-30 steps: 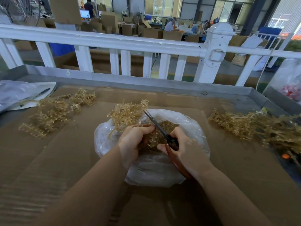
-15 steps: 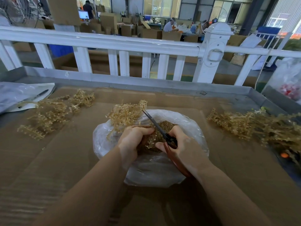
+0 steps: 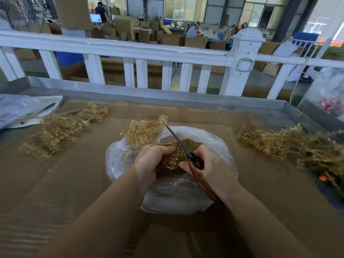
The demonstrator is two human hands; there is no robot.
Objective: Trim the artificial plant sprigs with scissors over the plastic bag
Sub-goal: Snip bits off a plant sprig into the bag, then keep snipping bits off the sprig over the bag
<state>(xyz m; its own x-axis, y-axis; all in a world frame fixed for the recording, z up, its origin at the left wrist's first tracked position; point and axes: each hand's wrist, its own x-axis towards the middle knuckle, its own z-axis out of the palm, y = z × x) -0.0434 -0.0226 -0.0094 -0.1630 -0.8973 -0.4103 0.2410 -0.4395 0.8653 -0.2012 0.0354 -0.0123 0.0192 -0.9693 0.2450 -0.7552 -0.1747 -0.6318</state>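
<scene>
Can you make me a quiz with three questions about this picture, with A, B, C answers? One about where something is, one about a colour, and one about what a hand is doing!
1. Where does the plastic bag lie?
A. on the brown cardboard
B. on the white fence
C. on the floor

2. What colour are the scissors' handles?
A. blue
B. reddish-brown
C. green

3. What is the left hand doing?
A. lying flat on the table
B. waving
C. gripping a sprig over the bag

Answers:
1 A, the bag sits on the cardboard between the two arms.
2 B, the scissors in the right hand have reddish-brown handles.
3 C, its fingers curl round the tan sprig.
</scene>
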